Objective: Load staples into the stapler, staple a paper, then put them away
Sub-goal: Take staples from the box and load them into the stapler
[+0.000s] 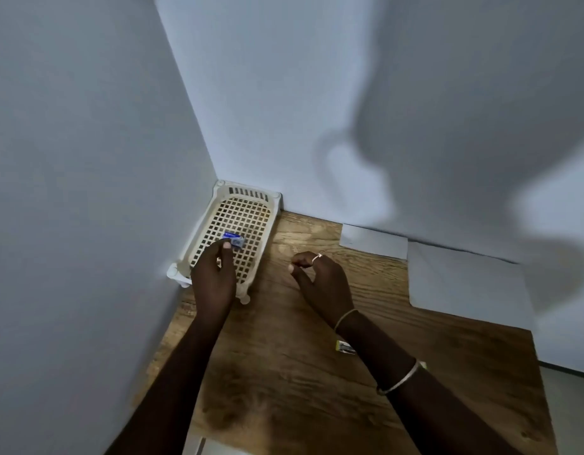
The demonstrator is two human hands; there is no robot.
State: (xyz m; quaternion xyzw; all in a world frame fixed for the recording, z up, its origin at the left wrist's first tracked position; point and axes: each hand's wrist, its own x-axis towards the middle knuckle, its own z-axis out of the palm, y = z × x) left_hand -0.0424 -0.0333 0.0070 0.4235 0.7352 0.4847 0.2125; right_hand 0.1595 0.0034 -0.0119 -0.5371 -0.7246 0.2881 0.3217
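Observation:
A small blue staple box (pixel 233 239) lies over the cream lattice basket (pixel 218 198) in the table's far left corner. My left hand (pixel 215 277) reaches into the basket and pinches the box between thumb and fingertips. My right hand (pixel 320 277) hovers over the wooden table to the right of the basket, fingers curled loosely, with nothing in it. A small yellow and grey object (pixel 343 347), perhaps the stapler, peeks out from under my right forearm; most of it is hidden. Two white paper sheets (pixel 464 284) lie at the back right.
White walls close in the table (pixel 284 372) on the left and at the back. The smaller sheet (pixel 372 240) lies against the back wall. The table's right edge drops off to a pale floor.

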